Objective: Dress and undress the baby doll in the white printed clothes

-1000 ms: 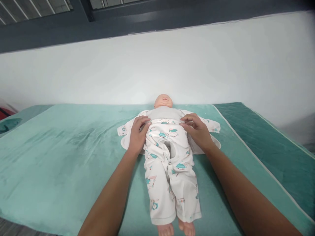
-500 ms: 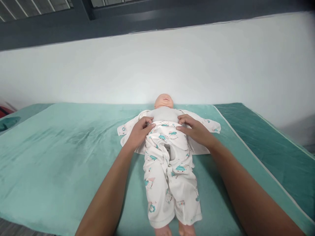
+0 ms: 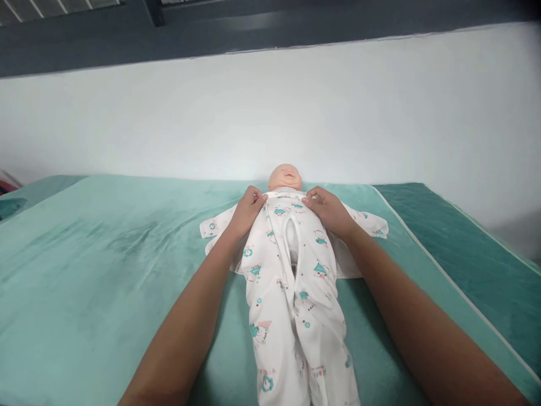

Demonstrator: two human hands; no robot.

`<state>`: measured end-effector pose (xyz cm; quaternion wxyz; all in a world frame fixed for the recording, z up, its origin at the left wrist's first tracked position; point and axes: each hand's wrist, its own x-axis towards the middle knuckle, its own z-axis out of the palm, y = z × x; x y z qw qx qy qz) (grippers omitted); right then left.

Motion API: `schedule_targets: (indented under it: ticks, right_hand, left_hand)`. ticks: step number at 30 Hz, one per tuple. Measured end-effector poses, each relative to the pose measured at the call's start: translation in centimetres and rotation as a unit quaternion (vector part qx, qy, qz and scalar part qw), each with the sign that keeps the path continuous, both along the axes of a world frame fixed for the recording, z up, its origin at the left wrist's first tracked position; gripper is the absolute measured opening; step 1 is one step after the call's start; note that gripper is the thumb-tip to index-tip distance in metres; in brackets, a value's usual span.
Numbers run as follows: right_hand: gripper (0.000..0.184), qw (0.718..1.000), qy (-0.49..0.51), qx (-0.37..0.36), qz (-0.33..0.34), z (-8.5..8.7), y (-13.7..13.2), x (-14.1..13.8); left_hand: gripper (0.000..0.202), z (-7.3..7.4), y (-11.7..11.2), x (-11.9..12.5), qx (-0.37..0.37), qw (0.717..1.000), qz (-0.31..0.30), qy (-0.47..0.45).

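Two forearms are in view, one on the left and one on the right. Both are bare along their whole visible length, from the near edge to the wrists. The left hand (image 3: 246, 213) and the right hand (image 3: 328, 212) are bare too, uncovered over knuckles and fingers. The forearms look smooth and slim, narrowing toward the wrists. The fingernails are too small to make out.

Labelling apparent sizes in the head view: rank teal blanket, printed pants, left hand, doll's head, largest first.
teal blanket
printed pants
left hand
doll's head, smallest partly because it lies farthest from the camera
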<state>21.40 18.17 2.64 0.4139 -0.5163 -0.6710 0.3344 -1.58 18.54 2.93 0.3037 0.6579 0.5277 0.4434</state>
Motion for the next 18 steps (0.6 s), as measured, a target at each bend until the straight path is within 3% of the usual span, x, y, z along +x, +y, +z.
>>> schedule_targets:
  ticks: [5,9,12,18]
  right_hand:
    - [0.023,0.997,-0.016,0.072,-0.024,-0.6,0.5,-0.1]
    - [0.026,0.986,-0.049,0.157,0.032,-0.7,0.9,0.0]
    - [0.026,0.987,-0.057,0.142,0.041,-0.9,1.4,0.0]
    - [0.023,0.982,-0.127,0.123,-0.063,-0.5,2.7,-0.3]
  left_hand:
    - [0.019,-0.1,0.4,-0.3,0.048,0.996,-0.035,0.063]
    - [0.018,0.1,0.5,-0.3,0.110,0.985,-0.049,0.121]
    - [0.019,0.2,1.0,-0.3,0.062,0.989,-0.051,0.121]
    - [0.017,0.2,3.5,-0.3,0.057,0.988,-0.021,0.139]
